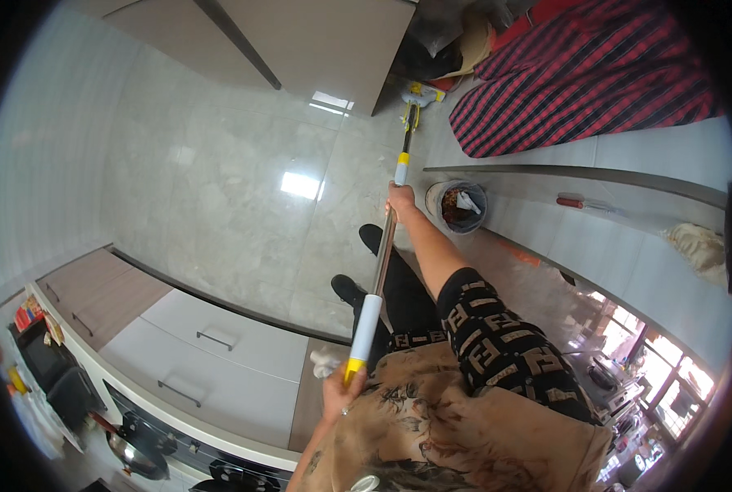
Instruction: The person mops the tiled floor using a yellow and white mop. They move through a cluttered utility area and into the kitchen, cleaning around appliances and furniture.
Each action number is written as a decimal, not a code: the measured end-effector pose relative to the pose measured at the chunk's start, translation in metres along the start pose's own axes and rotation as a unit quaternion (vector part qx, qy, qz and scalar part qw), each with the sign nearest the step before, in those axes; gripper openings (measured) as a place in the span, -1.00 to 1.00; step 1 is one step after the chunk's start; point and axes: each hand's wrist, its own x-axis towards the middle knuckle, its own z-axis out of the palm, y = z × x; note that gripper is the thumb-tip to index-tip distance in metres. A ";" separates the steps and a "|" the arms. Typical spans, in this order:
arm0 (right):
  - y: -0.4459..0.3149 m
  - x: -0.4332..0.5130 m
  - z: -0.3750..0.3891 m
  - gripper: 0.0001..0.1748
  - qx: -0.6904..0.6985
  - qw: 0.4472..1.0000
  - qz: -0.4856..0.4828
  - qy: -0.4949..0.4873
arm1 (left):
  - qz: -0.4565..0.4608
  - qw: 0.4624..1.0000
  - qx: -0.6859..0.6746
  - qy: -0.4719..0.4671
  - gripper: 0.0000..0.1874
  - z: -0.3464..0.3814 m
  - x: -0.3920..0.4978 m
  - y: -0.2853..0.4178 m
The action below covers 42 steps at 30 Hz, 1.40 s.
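My right hand (401,202) is closed around the metal pole of a mop (385,252), just below a white and yellow collar. The pole's white and yellow end grip is in my left hand (344,388), close to my waist. A crumpled white thing, perhaps tissue or cloth, shows beside my left hand; whether it is held I cannot tell. The mop's yellow and grey head (423,94) is down on the tiled floor at the far end, between a beige cabinet panel and a white drawer or cabinet front.
To the right stands a lined trash bin (457,206) with refuse, under a counter edge. Red and black plaid cloth (562,86) drapes at top right. Drawers with handles (215,338) and a stove with a wok (135,452) lie lower left. My feet are on glossy tiles.
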 end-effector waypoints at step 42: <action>0.096 -0.251 0.021 -0.58 -0.534 0.775 -0.283 -0.185 | 0.171 0.965 -0.021 0.200 -0.50 -0.144 -0.230 0.001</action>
